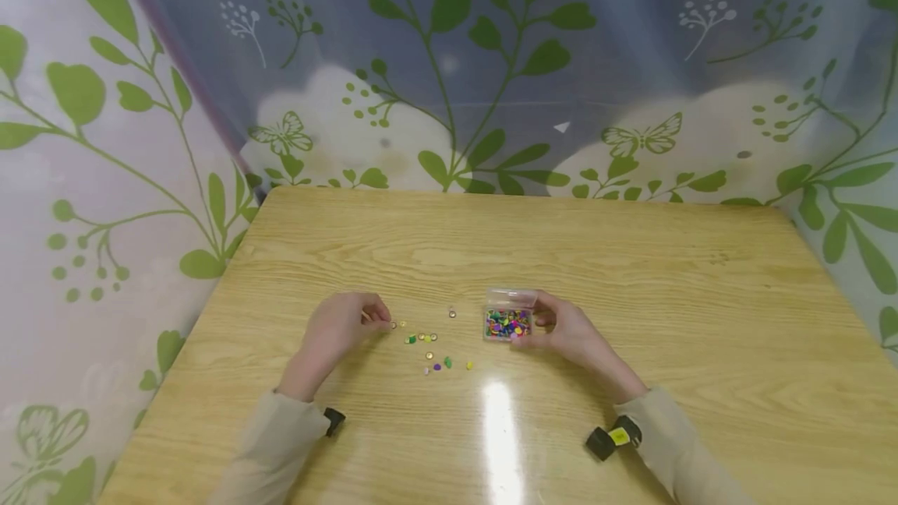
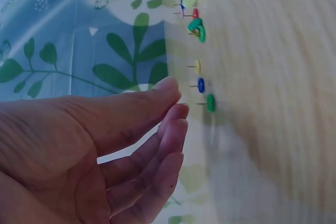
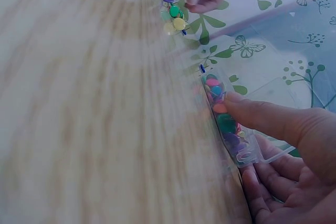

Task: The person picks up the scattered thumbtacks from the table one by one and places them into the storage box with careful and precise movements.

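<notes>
Colourful thumbtacks (image 1: 429, 338) lie scattered on the table between the hands, several with their pins pointing up. The left hand (image 1: 342, 327) is at the left end of this scatter, fingertips right beside a tack (image 1: 394, 325). In the left wrist view its thumb and loosely bent fingers come close together, and nothing shows between them; a green tack (image 2: 210, 103) stands just beyond. A small clear plastic box (image 1: 500, 339) with its lid (image 1: 512, 298) raised is full of tacks. The right hand (image 1: 570, 333) grips this box at its right side, thumb along the front.
The wooden table (image 1: 596, 256) reaches back to a patterned curtain (image 1: 449, 100), with more of it at both sides. A single tack (image 1: 452, 314) lies between the scatter and the box. Each wrist wears a dark strapped device (image 1: 603, 441).
</notes>
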Available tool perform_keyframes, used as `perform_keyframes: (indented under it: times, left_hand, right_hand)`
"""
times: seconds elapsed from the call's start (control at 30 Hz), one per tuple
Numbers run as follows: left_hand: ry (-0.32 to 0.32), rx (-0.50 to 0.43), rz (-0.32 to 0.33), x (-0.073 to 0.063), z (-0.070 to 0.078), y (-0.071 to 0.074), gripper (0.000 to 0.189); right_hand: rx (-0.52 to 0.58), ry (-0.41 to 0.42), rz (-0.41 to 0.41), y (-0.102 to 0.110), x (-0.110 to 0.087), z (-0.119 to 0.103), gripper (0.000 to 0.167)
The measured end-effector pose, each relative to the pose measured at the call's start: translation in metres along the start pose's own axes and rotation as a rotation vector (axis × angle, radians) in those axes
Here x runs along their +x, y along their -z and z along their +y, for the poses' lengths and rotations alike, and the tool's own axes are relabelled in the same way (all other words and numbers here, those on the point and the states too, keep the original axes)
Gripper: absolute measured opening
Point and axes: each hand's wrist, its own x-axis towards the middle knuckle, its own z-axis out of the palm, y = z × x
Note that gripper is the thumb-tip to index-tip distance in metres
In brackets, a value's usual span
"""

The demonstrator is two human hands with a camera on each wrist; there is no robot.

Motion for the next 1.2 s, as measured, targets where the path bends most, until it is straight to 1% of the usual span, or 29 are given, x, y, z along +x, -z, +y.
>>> perform_keyframes:
  times: [0.07,0.17,0.27,0.37,0.5,0.6,0.7,0.83,0.93,1.07,1.2]
  left_hand:
    - [0.008,0.008,-0.014,-0.002,-0.003,-0.001,0.009]
    - [0.037,0.016,-0.035,-0.004,-0.007,-0.003,0.011]
    - [0.057,0.025,-0.046,-0.005,-0.010,-0.005,0.011]
    - [0.057,0.030,-0.020,-0.005,-0.011,-0.006,0.010]
    - [0.036,0.022,0.043,-0.003,-0.011,-0.007,0.009]
    - [0.022,0.007,0.070,-0.002,-0.008,-0.007,0.009]
    - [0.013,-0.008,0.080,0.000,-0.003,-0.009,0.011]
    - [-0.006,-0.029,0.069,0.003,0.008,-0.013,0.010]
    - [-0.040,-0.033,0.066,0.006,0.017,-0.017,0.008]
    - [-0.102,-0.016,0.084,0.011,0.031,-0.022,0.005]
    - [-0.156,-0.014,0.089,0.016,0.047,-0.026,0.008]
  right_hand:
    - [0.002,-0.001,0.001,0.000,0.000,0.000,0.074]
    - [0.008,-0.002,0.003,0.000,-0.001,0.001,0.073]
    - [0.007,0.004,0.001,0.000,-0.001,0.001,0.073]
    - [0.002,0.008,-0.001,0.000,-0.001,0.000,0.073]
    - [0.004,0.011,0.001,0.000,-0.001,0.000,0.073]
    - [0.001,0.020,0.000,0.000,0.000,0.001,0.071]
    - [-0.002,0.024,-0.002,0.000,0.000,0.001,0.071]
    - [-0.005,0.014,0.001,0.000,0.000,0.000,0.072]
    - [-0.006,0.010,0.002,0.000,0.000,-0.001,0.072]
    - [-0.004,0.016,-0.002,0.001,0.000,-0.002,0.072]
    - [-0.005,0.009,-0.001,0.001,0.000,-0.001,0.073]
